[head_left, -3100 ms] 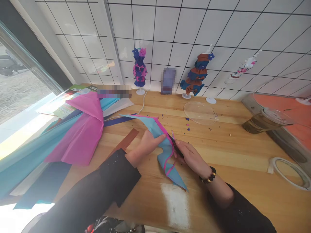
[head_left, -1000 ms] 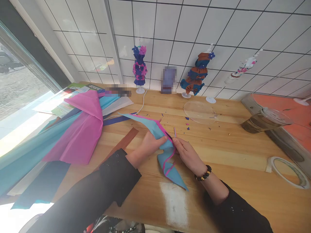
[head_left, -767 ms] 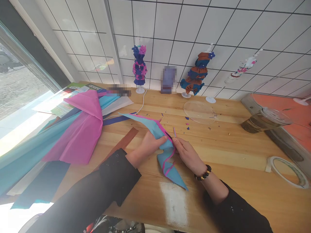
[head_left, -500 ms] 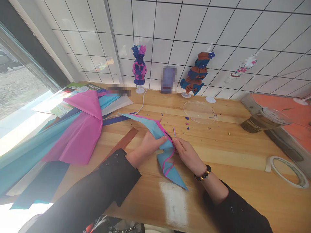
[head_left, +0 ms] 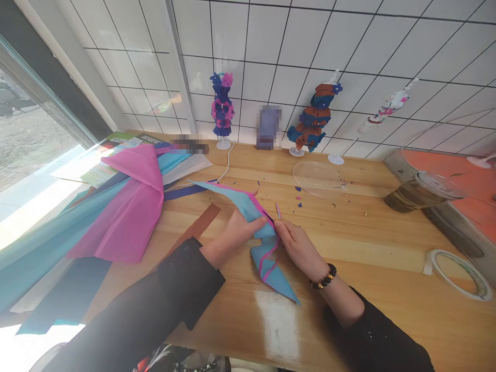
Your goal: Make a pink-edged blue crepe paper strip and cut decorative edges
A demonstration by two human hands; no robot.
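A long light-blue piece of paper or fabric [head_left: 267, 236] with a pink edge stretches across the middle, its lower part folded in waves and ending in a point. My left hand [head_left: 243, 227] grips it from the left, thumb on top. Closed at its right side, my right hand [head_left: 296, 243] wears a dark bead bracelet and holds a thin dark tool [head_left: 268, 214], perhaps scissors, against the pink edge; most of the tool is hidden by the fingers. A narrow pink-and-blue strip [head_left: 278, 210] sticks up just above the right hand.
Pink sheets [head_left: 134, 206] and light-blue sheets [head_left: 58, 227] lie at the left, a brown strip [head_left: 199, 222] beside my left arm. Decorated stands [head_left: 222, 111] line the tiled wall. At the right are a lidded cup [head_left: 411, 194] and a tape roll [head_left: 465, 276]. Scraps [head_left: 298, 189] dot the table.
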